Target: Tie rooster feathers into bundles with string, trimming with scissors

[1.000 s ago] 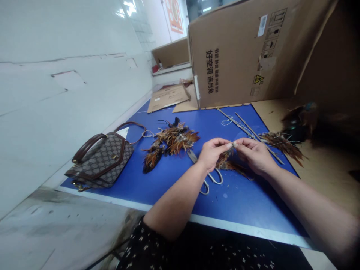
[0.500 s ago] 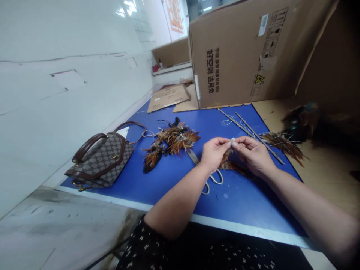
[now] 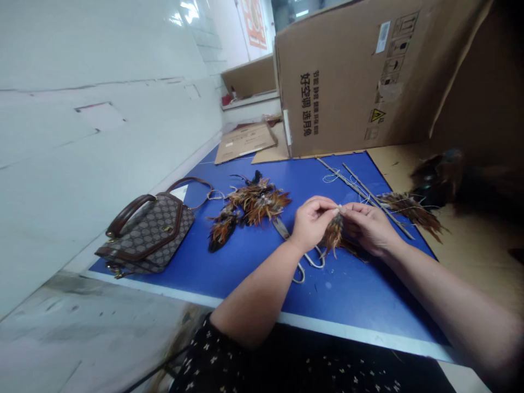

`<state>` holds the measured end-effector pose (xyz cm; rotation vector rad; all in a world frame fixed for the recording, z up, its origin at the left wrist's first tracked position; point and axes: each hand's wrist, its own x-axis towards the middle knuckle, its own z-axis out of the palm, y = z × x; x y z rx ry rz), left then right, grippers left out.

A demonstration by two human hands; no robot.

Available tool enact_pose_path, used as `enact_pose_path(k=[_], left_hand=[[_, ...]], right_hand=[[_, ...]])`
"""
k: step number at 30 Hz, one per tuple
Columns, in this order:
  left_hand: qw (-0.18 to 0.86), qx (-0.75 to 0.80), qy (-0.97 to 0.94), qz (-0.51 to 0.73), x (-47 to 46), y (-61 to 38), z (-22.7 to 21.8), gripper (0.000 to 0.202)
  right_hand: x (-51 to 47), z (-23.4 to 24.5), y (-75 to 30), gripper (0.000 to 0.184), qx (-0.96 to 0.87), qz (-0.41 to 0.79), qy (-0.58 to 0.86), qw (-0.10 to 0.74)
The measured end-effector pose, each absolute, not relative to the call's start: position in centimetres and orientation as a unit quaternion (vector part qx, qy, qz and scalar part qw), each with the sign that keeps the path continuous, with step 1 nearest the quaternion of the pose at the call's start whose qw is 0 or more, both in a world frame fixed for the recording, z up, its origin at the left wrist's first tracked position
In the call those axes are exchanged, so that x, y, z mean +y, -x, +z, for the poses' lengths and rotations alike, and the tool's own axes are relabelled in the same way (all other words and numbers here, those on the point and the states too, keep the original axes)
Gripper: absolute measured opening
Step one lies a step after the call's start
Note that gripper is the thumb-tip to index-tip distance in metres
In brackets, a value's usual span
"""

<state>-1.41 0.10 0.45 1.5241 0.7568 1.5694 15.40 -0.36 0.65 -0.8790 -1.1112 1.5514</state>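
Note:
My left hand [image 3: 313, 221] and my right hand [image 3: 366, 224] meet above the blue table, thumbs and forefingers pinched together. Between the fingertips they hold the pale top end of a small bunch of brown feathers [image 3: 334, 233], whose tips hang down. Below my left wrist lie scissors [image 3: 302, 267], their blades partly showing and the handles toward me. A larger pile of brown and black feathers [image 3: 260, 202] rests to the left of my hands. Just beyond my right hand are more brown feathers [image 3: 413, 214] with pale thread over them.
A patterned handbag [image 3: 151, 234] stands at the left table edge. Two thin sticks [image 3: 356, 183] with thread lie at the back right. Behind them rises a large cardboard box [image 3: 339, 93], with flat cardboard [image 3: 245, 142] beside it. Dark feathers [image 3: 436, 174] sit at the far right.
The feather bunch now hangs more openly below my fingertips, fanned downward. My fingers have shifted slightly on its top end; both hands keep their pinch.

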Motion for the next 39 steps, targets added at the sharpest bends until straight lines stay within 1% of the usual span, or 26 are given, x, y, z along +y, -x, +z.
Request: enact_pose_path(k=[3,7,10,14,18,22,25,28,31,35,39], left_hand=[[0.424,0.271,-0.610,0.612,0.3,1.5,0.2,0.017],[0.506,0.256,-0.576,0.589,0.2,1.5,-0.2,0.022],[0.558,0.229,-0.557,0.570,0.1,1.5,-0.2,0.028],[0.583,0.241,-0.547,0.551,0.1,1.7,0.2,0.033],[0.583,0.282,-0.543,0.535,0.0,2.1,0.8,0.037],[0.595,0.317,-0.545,0.499,0.1,2.3,1.1,0.042],[0.607,0.330,-0.542,0.478,0.2,2.4,1.2,0.042],[0.620,0.338,-0.534,0.465,0.2,2.4,1.3,0.043],[0.620,0.340,-0.540,0.456,0.2,2.4,1.3,0.040],[0.610,0.353,-0.563,0.431,0.2,2.6,1.2,0.033],[0.613,0.385,-0.569,0.390,0.1,2.5,1.0,0.029]], right_hand=[[-0.2,0.6,-15.4,0.036,-0.418,0.674,0.360,0.491],[-0.1,0.5,-15.6,0.032,-0.385,0.701,0.367,0.474],[-0.2,0.6,-15.8,0.029,-0.395,0.711,0.360,0.456],[-0.5,1.0,-15.9,0.031,-0.437,0.710,0.335,0.439],[-0.5,1.3,-16.3,0.036,-0.497,0.668,0.351,0.429],[-0.1,1.2,-17.6,0.043,-0.587,0.576,0.397,0.408],[0.3,1.1,-18.6,0.043,-0.626,0.525,0.409,0.407],[0.3,1.2,-19.1,0.044,-0.652,0.503,0.407,0.396],[0.2,1.3,-19.3,0.044,-0.664,0.495,0.403,0.391],[0.0,1.4,-19.4,0.042,-0.665,0.485,0.398,0.405],[-0.2,2.0,-19.0,0.046,-0.698,0.448,0.398,0.391]])
